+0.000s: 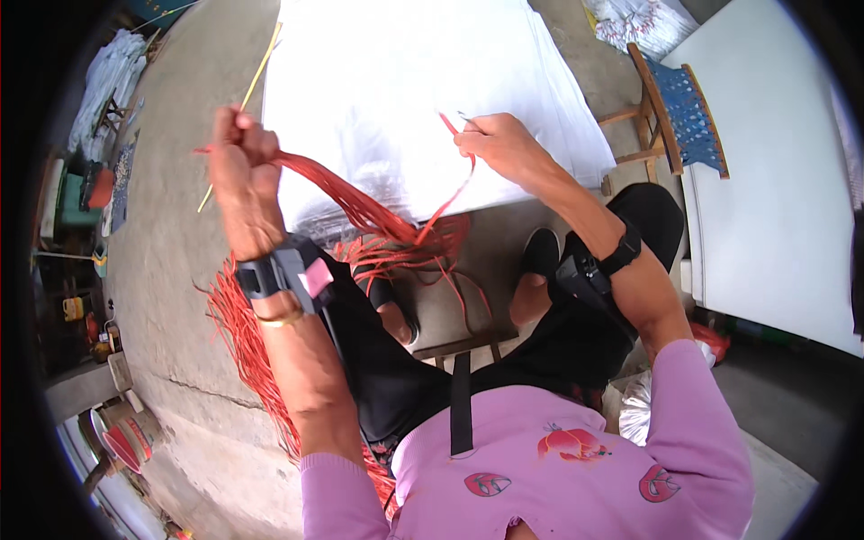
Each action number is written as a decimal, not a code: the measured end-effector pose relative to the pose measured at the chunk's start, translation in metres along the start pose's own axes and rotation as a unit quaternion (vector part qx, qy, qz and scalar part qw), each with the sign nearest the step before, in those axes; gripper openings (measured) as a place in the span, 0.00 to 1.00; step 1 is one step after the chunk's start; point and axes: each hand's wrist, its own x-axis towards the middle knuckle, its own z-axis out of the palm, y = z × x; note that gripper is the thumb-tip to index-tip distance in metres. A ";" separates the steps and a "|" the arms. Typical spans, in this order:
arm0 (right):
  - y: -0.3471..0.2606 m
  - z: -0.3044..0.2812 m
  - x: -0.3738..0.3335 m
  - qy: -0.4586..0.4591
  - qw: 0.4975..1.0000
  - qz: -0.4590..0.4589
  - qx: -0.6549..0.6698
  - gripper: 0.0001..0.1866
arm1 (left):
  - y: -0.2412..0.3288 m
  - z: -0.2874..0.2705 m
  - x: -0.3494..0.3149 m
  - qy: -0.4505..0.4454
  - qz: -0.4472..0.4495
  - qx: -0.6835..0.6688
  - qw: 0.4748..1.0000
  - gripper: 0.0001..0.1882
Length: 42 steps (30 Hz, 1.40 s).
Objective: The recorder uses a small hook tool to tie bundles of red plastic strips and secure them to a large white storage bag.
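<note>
My left hand (243,162) is closed around a bundle of thin red strips (360,202), whose loose ends droop between my knees. Pinched in my right hand (506,144) is one red strip (450,202), pulled out from that bundle. A small dark tip pokes out by the right fingertips; too little of it shows to name it. Both hands are raised near a pile of white plastic sheeting (396,99) in front of me. More red strips (256,369) hang in a thick tangle along my left side.
To the right stand a wooden stool with a blue woven seat (695,121) and a large white panel (774,198). A thin yellow strip (263,67) runs beside the sheeting's left edge. Clutter lines the far left, with a round container (126,438) lower down.
</note>
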 end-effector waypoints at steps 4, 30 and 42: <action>-0.001 0.008 0.000 0.061 0.990 -0.065 0.109 0.16 | -0.054 0.010 -0.026 -0.099 -0.215 0.151 0.960 0.12; -0.025 -0.011 -0.011 0.138 0.977 -0.130 0.097 0.19 | -0.087 0.041 -0.067 -0.234 -0.099 0.318 0.913 0.07; -0.010 -0.011 -0.003 0.256 0.879 -0.348 -0.203 0.10 | -0.087 0.039 -0.068 -0.265 -0.058 0.405 0.873 0.07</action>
